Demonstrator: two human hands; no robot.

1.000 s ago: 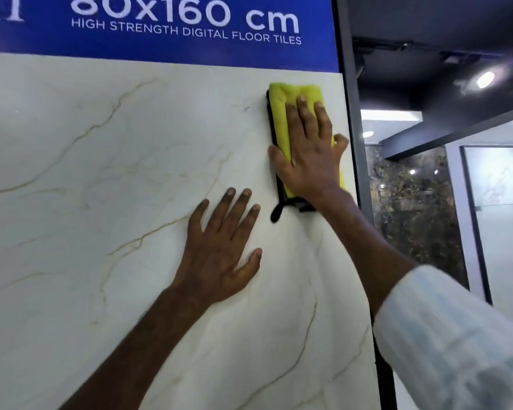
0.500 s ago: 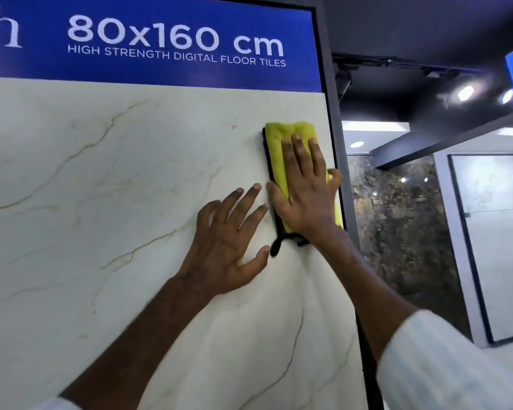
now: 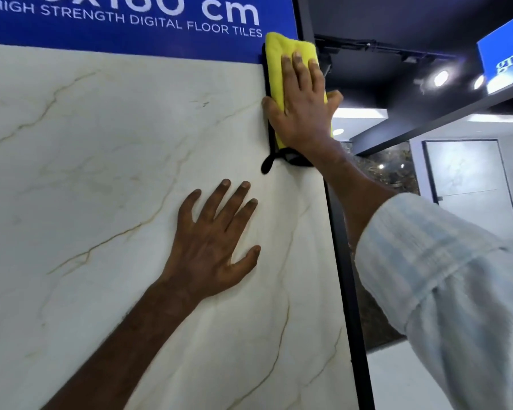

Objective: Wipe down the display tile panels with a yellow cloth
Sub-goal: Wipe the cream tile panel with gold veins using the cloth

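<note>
Nearly upright lengthwise, yellow cloth (image 3: 274, 66).

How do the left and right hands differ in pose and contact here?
The left hand lies bare on the marble tile panel with fingers spread; the right hand presses the yellow cloth with fingers close together. The right hand sits higher, at the panel's top right corner by the blue sign; the left hand is lower, mid-panel. Both are flat, fingers straight and pointing up.

A right hand (image 3: 304, 110) presses a yellow cloth (image 3: 279, 54) flat at a marble tile panel's (image 3: 101, 173) top corner while the left hand (image 3: 211, 247) rests spread below.
</note>
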